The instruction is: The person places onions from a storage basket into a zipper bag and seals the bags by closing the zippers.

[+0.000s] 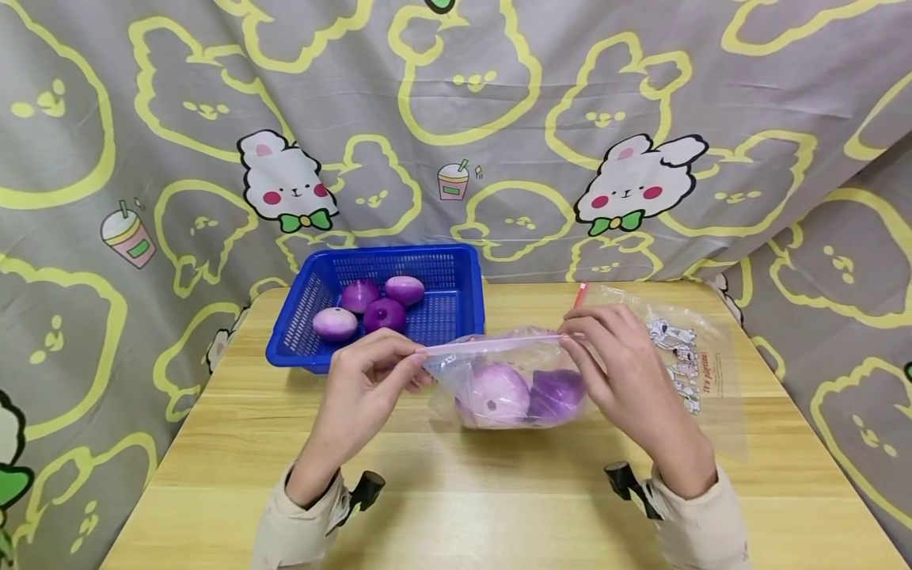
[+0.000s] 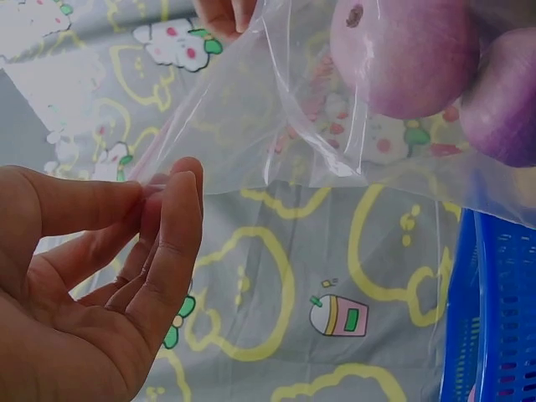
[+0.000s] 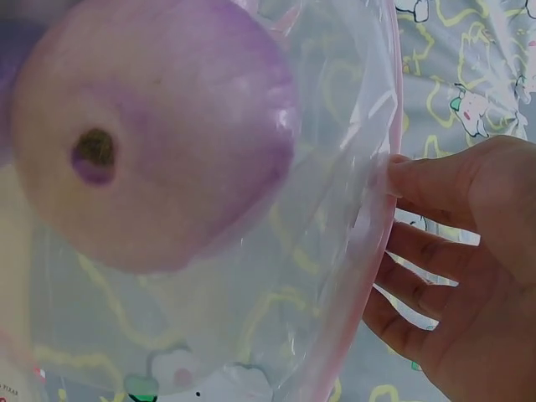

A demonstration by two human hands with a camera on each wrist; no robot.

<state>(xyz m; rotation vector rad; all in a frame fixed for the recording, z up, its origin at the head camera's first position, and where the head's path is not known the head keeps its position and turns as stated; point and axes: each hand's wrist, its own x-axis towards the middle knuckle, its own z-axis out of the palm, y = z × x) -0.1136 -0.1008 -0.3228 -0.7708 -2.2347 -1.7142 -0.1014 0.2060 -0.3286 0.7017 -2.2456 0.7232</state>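
Observation:
A clear zip bag (image 1: 445, 388) with a pink zip strip (image 1: 492, 344) sits on the table with two purple onions inside, a paler onion (image 1: 501, 393) and a darker onion (image 1: 558, 396). My left hand (image 1: 359, 396) pinches the strip's left end between thumb and fingers. At the other end, my right hand (image 1: 627, 376) pinches the strip with its thumb in front. The strip runs nearly straight between both hands. Up close in the right wrist view, the pale onion (image 3: 167, 126) shows its cut root end through the film of the bag (image 3: 335, 251).
Behind my left hand stands a blue plastic basket (image 1: 466, 273) holding several purple onions (image 1: 335, 324). To the right, partly under my right hand, lies another clear bag (image 1: 684, 356) with printed dogs and a red slider (image 1: 581, 294). A patterned curtain (image 1: 513, 214) encloses the wooden table (image 1: 456, 507).

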